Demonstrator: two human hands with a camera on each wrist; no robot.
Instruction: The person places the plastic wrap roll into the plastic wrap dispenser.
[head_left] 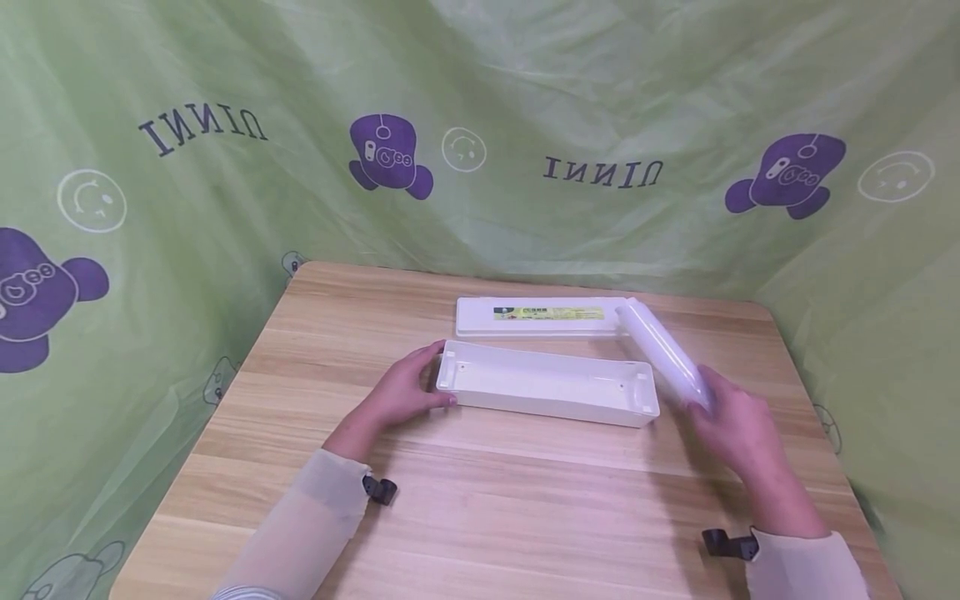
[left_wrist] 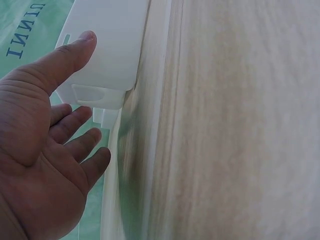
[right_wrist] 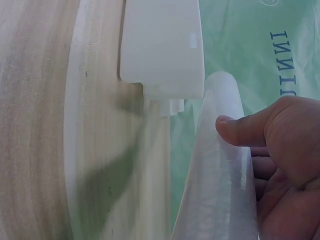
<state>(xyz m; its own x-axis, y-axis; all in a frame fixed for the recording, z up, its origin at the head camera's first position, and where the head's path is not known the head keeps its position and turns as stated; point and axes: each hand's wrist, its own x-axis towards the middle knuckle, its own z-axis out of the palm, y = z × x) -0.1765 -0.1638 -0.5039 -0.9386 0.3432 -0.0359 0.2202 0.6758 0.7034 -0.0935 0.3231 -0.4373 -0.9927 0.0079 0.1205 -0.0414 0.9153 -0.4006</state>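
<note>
A long white cling film box [head_left: 547,379] lies open side up on the table. My left hand [head_left: 408,387] holds its left end, with the thumb against the near wall [left_wrist: 107,45] and the index finger round the far corner. The other fingers hang loosely past the end in the left wrist view. My right hand [head_left: 738,421] grips a roll of cling film [head_left: 663,350] near its lower end, tilted to the right of the box. In the right wrist view the thumb lies along the roll [right_wrist: 217,170]. Behind the box lies a white lid [head_left: 472,317] with a yellow-green label.
A wooden table [head_left: 487,517] carries everything. Green fabric [head_left: 480,225] with purple cartoon figures stands close behind its back edge and along both sides. Black mounts [head_left: 382,490] sit on both wrists over pale sleeves.
</note>
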